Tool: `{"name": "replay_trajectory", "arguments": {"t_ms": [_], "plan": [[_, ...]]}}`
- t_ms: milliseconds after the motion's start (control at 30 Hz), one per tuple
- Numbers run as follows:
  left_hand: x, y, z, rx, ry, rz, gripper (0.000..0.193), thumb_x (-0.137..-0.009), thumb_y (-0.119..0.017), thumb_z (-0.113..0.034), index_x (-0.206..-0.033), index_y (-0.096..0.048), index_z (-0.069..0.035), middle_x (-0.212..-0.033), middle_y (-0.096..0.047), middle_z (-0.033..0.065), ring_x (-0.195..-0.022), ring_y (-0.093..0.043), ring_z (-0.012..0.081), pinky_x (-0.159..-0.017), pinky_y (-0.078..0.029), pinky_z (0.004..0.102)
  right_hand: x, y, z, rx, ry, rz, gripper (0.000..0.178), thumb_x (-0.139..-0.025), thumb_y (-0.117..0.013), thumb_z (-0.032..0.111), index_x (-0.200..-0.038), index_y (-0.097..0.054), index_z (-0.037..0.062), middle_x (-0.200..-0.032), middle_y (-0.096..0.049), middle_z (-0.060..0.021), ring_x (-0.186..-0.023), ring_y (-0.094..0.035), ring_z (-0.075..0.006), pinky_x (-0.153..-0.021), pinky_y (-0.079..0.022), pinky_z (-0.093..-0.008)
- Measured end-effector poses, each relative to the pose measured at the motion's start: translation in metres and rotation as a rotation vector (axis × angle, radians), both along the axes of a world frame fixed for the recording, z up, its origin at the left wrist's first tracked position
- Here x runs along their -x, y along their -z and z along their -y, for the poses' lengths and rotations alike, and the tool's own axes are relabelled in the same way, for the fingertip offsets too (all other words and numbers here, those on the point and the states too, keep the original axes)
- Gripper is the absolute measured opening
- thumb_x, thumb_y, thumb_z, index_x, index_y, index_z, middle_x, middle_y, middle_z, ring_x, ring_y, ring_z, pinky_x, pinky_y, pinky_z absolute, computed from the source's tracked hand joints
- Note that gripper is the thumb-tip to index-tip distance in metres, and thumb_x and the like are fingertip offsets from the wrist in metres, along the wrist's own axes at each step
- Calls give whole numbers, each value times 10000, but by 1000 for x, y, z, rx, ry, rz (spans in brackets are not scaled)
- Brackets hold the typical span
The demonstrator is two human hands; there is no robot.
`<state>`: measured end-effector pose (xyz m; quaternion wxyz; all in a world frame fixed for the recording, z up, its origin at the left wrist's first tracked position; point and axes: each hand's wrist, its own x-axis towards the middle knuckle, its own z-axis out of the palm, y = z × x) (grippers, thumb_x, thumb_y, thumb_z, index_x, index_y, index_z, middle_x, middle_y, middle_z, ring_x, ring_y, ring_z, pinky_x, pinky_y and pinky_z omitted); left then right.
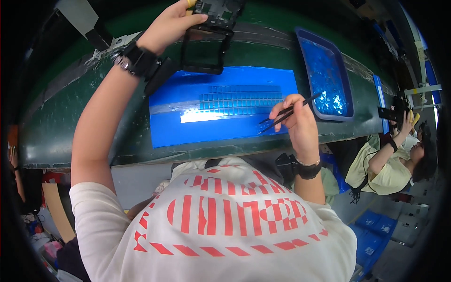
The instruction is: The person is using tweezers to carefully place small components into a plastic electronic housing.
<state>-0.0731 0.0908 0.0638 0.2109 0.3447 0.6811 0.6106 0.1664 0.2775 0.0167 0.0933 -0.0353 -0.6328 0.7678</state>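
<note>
My left hand (176, 23) is raised at the far side of the bench, its fingers closed on a black device housing (218, 13) with a circuit-like face. An open rectangular black frame (205, 49) hangs below the housing. My right hand (299, 120) grips a pair of black tweezers (286, 114) between thumb and fingers, over the right part of a blue mat (171, 136). The tweezer tips point left, slightly apart, with nothing visible between them. Rows of small bluish rectangular pieces (239, 99) lie on a sheet in the middle of the mat.
A dark blue tray (350, 94) holding many small shiny pieces stands right of the mat on the green bench (51, 127). A grey metal stand (84, 21) is at the far left. Another person (385, 164) works at the right, holding something dark.
</note>
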Motion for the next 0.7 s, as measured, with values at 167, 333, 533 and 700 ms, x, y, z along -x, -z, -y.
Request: {"name": "replay_trajectory", "arguments": {"t_ms": [167, 333, 533, 700], "plan": [[33, 42, 5, -227, -80, 434, 238, -805, -506, -149, -1018, -458, -55, -982, -533, 63, -879, -542, 135, -741, -491, 276, 3, 16, 3, 29, -2, 29, 88, -832, -456, 55, -896, -396, 50, -896, -557, -154, -780, -546, -158, -636, -460, -234], [29, 55, 28, -216, -170, 654, 186, -759, -559, -187, -820, -511, -17, -782, -542, 65, -703, -564, 135, -676, -502, 244, -3, 20, 2, -103, 68, 62, 120, -797, -506, 21, -888, -428, 20, -912, -571, -154, -821, -548, -140, -647, -459, -223], [38, 67, 42, -295, -150, 734, 215, -770, -541, -128, -739, -406, 37, -906, -496, 211, -826, -565, 275, -712, -522, 307, -3, 5, -2, -136, 49, 90, 122, -741, -576, 4, -790, -465, 13, -856, -589, -152, -639, -525, -88, -587, -443, -201], [43, 81, 42, -473, -261, 866, 261, -780, -525, -110, -913, -436, 96, -928, -486, 201, -900, -533, 293, -769, -503, 340, 17, -7, 30, 40, -24, -17, 134, -742, -594, 40, -785, -469, 19, -845, -588, -173, -573, -512, -83, -533, -423, -182]]}}
